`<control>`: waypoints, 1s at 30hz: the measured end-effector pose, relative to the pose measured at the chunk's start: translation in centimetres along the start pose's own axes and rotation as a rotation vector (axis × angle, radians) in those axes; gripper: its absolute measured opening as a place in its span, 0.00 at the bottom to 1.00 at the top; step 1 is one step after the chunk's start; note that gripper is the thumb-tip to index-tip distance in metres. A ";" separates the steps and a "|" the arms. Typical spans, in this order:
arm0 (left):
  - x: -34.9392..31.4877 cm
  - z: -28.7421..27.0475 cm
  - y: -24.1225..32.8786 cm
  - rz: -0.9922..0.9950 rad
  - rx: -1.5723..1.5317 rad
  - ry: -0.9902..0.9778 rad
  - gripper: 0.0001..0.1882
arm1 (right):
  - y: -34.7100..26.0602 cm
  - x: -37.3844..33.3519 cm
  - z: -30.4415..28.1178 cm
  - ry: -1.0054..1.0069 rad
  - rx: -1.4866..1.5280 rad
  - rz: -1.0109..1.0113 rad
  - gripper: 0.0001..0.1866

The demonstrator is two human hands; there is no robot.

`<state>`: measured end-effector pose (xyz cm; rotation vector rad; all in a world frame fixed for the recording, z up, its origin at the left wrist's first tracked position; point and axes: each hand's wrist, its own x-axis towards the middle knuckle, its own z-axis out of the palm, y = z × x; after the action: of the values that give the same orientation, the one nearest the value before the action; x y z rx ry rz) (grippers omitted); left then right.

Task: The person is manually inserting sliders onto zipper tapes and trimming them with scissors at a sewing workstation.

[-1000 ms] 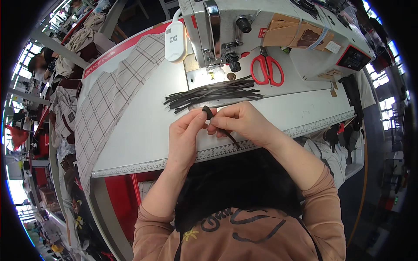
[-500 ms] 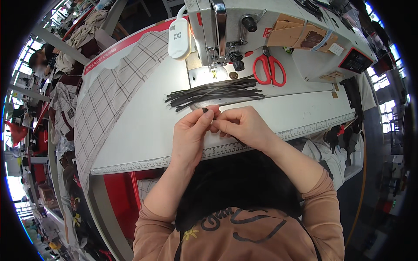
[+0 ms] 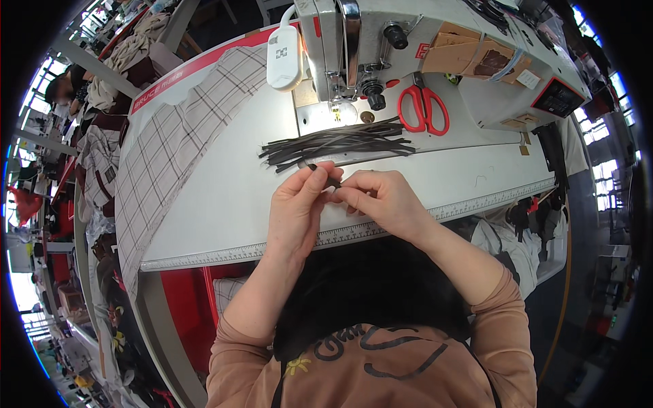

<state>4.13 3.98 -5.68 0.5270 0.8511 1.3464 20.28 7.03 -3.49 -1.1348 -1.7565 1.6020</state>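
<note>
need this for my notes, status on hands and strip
Left hand and right hand pinching dark strip. Strip bundle between hands and sewing machine. Red-handled scissors beside it.

Brown long-sleeved top [image 3: 381, 394], dark script [image 3: 408, 376], 1 yellow flower [image 3: 297, 367], 2 black straps [image 3: 491, 384]

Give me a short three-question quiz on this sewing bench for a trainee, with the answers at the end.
1. True or false: the red-handled scissors are in the person's right hand.

2. What lies on the table between the person's hands and the sewing machine?
A) A stack of plates
B) A bundle of dark strips
C) A ball of yarn

3. Fill in the blank: the plaid fabric lies to the ____ of that bundle.

Key:
1. False. The scissors lie on the table near the bundle's right end; the right hand and the left hand hold a dark strip.
2. B
3. Left
</note>
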 end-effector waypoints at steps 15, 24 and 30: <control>0.8 -1.6 0.7 -0.059 0.003 -0.116 0.11 | -1.1 -3.3 -2.0 0.112 0.072 0.012 0.06; -0.1 -0.3 0.7 -0.229 0.167 -0.188 0.10 | -1.0 -1.4 -1.7 0.116 -0.067 -0.268 0.08; 0.2 -1.2 0.9 -0.211 0.169 -0.294 0.18 | -2.0 -1.0 -2.2 0.028 -0.092 -0.206 0.14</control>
<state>2.69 4.14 -5.76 0.7259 0.7571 0.9803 22.09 7.44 -1.04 -0.9767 -1.8791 1.3901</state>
